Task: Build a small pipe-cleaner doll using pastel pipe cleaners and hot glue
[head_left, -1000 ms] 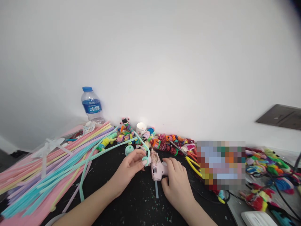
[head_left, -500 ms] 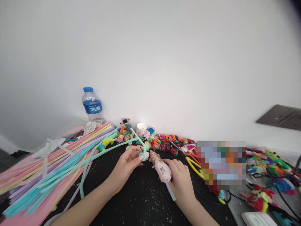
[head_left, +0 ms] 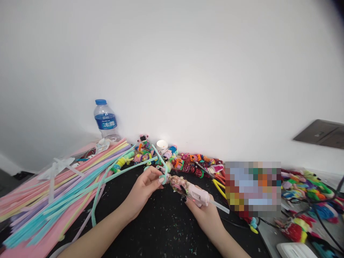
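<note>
Between the thumb and fingers of my left hand [head_left: 147, 184] is a small pipe cleaner piece in pink and mint green; a mint pipe cleaner [head_left: 164, 161] sticks up from it, bent at an angle. My right hand [head_left: 205, 211] is wrapped round a pale pink glue gun [head_left: 197, 193], with a clear glue stick [head_left: 220, 207] poking out of its back. Its front end is crusted with stained fuzz, and the tip points left, touching or very near the piece in my left hand.
Bundles of pastel pipe cleaners [head_left: 77, 190] lie on the left. A water bottle [head_left: 105, 120] and a paper cup [head_left: 162, 147] stand by the wall. Several colourful pipe cleaner figures [head_left: 188, 165] line the back of the black mat [head_left: 161, 229]. Cables [head_left: 319, 215] run at the right.
My right hand has turned the glue gun, so its back end swings right and up and its tip comes closer to the piece. My left hand has hardly moved.
</note>
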Demonstrator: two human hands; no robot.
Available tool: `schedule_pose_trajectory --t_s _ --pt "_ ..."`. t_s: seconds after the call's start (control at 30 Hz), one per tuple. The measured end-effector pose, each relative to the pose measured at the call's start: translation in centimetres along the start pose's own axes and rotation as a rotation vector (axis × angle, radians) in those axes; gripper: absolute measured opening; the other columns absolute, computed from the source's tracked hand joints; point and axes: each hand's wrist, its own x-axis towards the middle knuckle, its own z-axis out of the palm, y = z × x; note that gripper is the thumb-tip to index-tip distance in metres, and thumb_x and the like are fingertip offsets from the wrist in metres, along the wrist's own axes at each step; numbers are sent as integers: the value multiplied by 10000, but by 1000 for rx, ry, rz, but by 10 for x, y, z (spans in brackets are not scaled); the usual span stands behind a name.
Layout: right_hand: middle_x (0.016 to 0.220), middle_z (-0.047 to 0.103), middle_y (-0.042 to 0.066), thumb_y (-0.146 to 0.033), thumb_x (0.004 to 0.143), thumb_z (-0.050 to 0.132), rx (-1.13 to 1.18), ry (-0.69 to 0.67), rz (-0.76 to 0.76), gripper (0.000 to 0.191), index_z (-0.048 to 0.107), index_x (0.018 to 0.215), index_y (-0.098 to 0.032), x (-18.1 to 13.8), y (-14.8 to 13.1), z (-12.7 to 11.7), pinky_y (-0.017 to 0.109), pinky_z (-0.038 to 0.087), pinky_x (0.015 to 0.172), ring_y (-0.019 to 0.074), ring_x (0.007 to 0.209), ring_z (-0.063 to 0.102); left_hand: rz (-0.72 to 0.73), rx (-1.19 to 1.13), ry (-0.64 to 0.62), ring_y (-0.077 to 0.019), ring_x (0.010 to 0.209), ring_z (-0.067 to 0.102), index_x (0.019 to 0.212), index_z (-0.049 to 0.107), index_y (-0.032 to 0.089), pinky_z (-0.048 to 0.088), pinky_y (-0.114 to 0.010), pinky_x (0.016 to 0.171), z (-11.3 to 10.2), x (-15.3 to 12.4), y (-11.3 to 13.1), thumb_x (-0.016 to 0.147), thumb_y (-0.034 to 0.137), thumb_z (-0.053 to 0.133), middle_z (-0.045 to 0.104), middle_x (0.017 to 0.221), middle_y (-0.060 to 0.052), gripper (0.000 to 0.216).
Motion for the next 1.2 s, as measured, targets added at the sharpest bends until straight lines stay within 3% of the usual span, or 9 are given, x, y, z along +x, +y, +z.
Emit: schedule_pose_trajectory --t_s 0.3,0.57,0.97,1.2 --pt "717 672 49 -212 767 551 -7 -4 -2 97 637 773 -168 3 -10 -2 262 505 543 209 678 632 -3 -10 -10 -133 758 496 784 532 204 419 -270 730 0 1 0 787 285 605 534 776 23 110" --pt "736 677 61 -242 774 546 28 -44 51 137 645 822 -160 3 -11 -3 281 526 625 243 799 642 -10 -20 -34 -127 771 485 800 527 207 414 -255 727 0 0 -1 805 271 589 540 799 18 89" --pt "733 676 69 -273 771 561 77 -36 77 154 634 850 -162 3 -10 -2 308 539 663 259 820 649 -9 -41 -30 -125 769 479 793 529 202 419 -255 728 -1 0 -3 802 260 597 532 794 11 90" --pt "714 657 66 -271 774 547 80 -62 91 127 612 791 -162 3 -12 -3 320 531 708 273 884 633 -16 -91 -31 -122 780 485 811 519 209 415 -248 731 -1 2 -2 806 256 597 555 790 18 92"
